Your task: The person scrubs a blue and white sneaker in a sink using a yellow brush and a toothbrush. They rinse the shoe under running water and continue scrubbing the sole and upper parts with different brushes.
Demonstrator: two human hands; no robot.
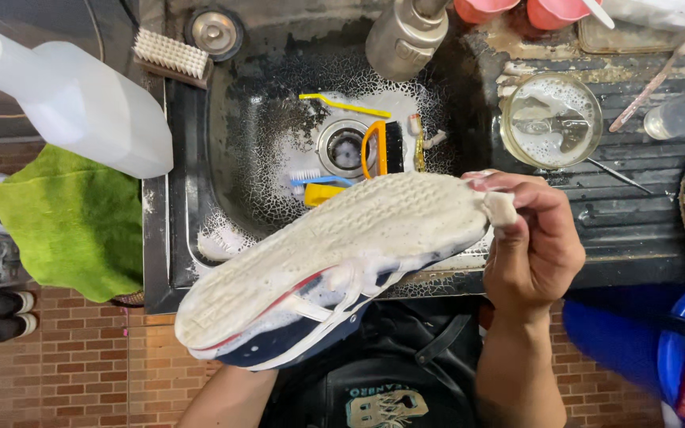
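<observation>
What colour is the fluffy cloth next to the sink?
Bright green. The cloth shows in the head view, left of the sink.

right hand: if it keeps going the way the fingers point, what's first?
The right hand already presses a small white sponge block against the soapy white shoe sole; that comes first.

We see our right hand (534,246) raised in front of us at the right, the forearm rising from the lower edge of the view with the wrist bent slightly inward. Its fingers (517,190) are curled over toward the left, thumb and fingertips pinched together in a closed grip, knuckles facing up at us. Our left hand is hidden; only the left forearm (227,400) shows, coming up from the bottom edge at the lower left and angling toward the middle, bare to the wrist, so we cannot tell how those fingers are set.
</observation>
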